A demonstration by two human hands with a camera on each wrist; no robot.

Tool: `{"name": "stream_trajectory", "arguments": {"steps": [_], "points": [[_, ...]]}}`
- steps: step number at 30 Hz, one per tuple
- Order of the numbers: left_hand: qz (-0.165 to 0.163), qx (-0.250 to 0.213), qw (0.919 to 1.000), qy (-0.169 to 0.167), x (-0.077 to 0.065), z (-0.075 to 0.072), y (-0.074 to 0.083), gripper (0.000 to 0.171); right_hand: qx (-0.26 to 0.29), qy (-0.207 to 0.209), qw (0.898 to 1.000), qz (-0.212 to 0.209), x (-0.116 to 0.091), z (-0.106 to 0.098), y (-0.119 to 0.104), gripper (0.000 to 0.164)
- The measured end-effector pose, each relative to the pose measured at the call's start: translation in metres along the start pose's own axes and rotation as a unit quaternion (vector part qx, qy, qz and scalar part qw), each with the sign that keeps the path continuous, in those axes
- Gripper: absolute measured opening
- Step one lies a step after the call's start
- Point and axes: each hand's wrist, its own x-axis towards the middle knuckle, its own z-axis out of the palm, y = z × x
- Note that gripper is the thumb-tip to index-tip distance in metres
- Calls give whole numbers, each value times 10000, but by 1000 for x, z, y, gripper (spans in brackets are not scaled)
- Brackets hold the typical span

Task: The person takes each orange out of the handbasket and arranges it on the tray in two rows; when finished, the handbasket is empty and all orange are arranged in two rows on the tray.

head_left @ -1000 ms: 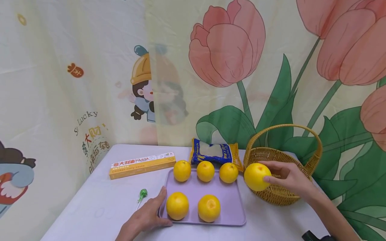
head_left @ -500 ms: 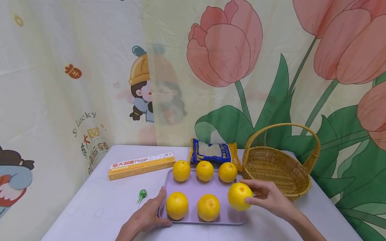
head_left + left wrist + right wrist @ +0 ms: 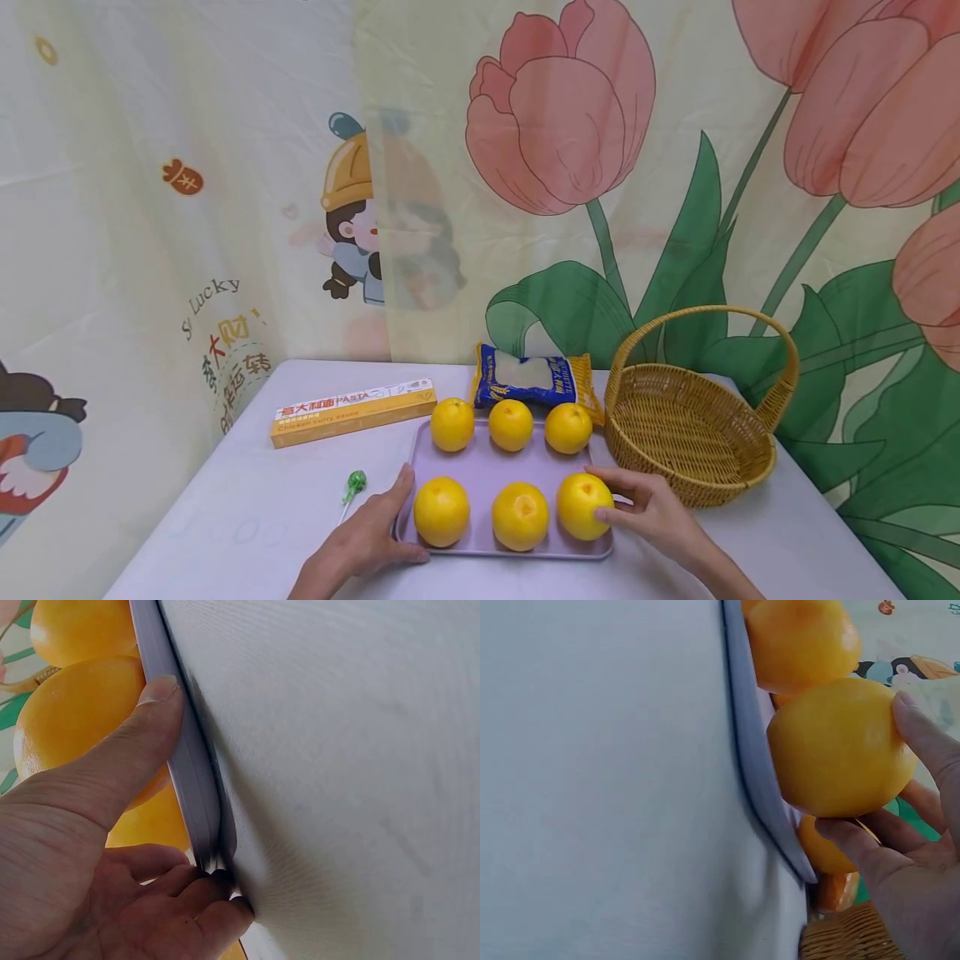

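Observation:
A lilac tray (image 3: 487, 468) carries yellow oranges in two rows. The back row has three oranges, the right one (image 3: 568, 428) near the tray's corner. In front sit a left orange (image 3: 441, 512) and a middle orange (image 3: 520, 517). My right hand (image 3: 651, 510) holds another orange (image 3: 579, 505) between thumb and fingers at the tray's front right corner; the right wrist view shows this orange (image 3: 841, 748) right at the rim. My left hand (image 3: 366, 533) grips the tray's left front corner, thumb along the front rim (image 3: 196, 787) and fingers curled at the side.
A wicker basket (image 3: 693, 483) with a tall handle stands right of the tray. Behind the tray lies a blue and yellow pasta bag (image 3: 525, 379). A pasta box (image 3: 352, 412) and a green lollipop (image 3: 356, 482) lie to the left. A printed curtain (image 3: 420, 208) hangs behind.
My right hand has brought the orange from over the basket leftward and down to the tray's front right corner. The left hand has stayed at the tray.

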Motion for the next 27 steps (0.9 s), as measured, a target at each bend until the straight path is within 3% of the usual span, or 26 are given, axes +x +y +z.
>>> {"name": "stream_trajectory", "arguments": {"steps": [6, 13, 22, 27], "points": [[38, 3, 10000, -12, -3, -1, -1, 127, -88, 60, 9999, -121, -4, 6, 7, 57], [70, 26, 10000, 57, -3, -3, -2, 126, -238, 139, 9996, 31, 5, 8, 9, 57], [74, -180, 9998, -96, -1, -4, 1, 127, -238, 105, 9993, 266, 10, 8, 13, 60], [132, -3, 9994, -326, -6, -12, 6, 124, -387, 184, 9983, 389, 11, 8, 10, 61]]}}
